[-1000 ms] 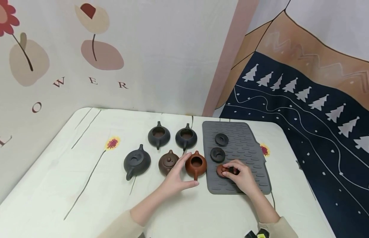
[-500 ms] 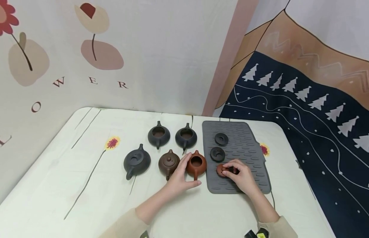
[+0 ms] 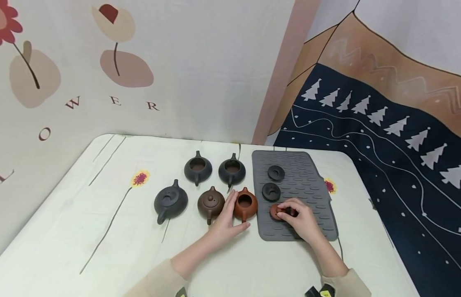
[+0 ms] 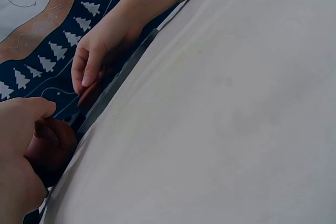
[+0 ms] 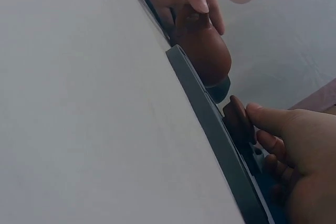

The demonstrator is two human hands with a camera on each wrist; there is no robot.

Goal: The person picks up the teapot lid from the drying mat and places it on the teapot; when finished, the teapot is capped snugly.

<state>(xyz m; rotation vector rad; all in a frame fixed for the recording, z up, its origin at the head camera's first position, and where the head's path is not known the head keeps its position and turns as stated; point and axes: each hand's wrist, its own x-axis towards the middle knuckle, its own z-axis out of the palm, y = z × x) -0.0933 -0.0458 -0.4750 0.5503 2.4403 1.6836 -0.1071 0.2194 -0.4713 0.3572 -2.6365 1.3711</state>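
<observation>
In the head view, a reddish-brown clay teapot (image 3: 246,211) stands uncovered, its round mouth facing up. My left hand (image 3: 223,225) lies along its left side with fingers extended, the thumb near the part that points toward me. The right hand (image 3: 301,218) pinches a reddish-brown teapot lid (image 3: 274,212) over the grey ridged mat (image 3: 297,165). In the right wrist view the lid (image 5: 239,119) is tilted on edge, close to the mat; whether it touches is unclear. Two black lids, one (image 3: 276,173) behind the other (image 3: 271,192), lie on the mat.
A brown lidded teapot (image 3: 210,203) stands just left of my left hand. Farther left is a dark grey teapot (image 3: 174,202) with its lid on. Two uncovered black teapots, one (image 3: 198,169) left of the other (image 3: 232,171), stand behind. A patterned cloth (image 3: 364,136) hangs at the right.
My left hand has moved slightly right, closing in on the side of the reddish-brown teapot. The right hand keeps its pinch on the lid in about the same place.
</observation>
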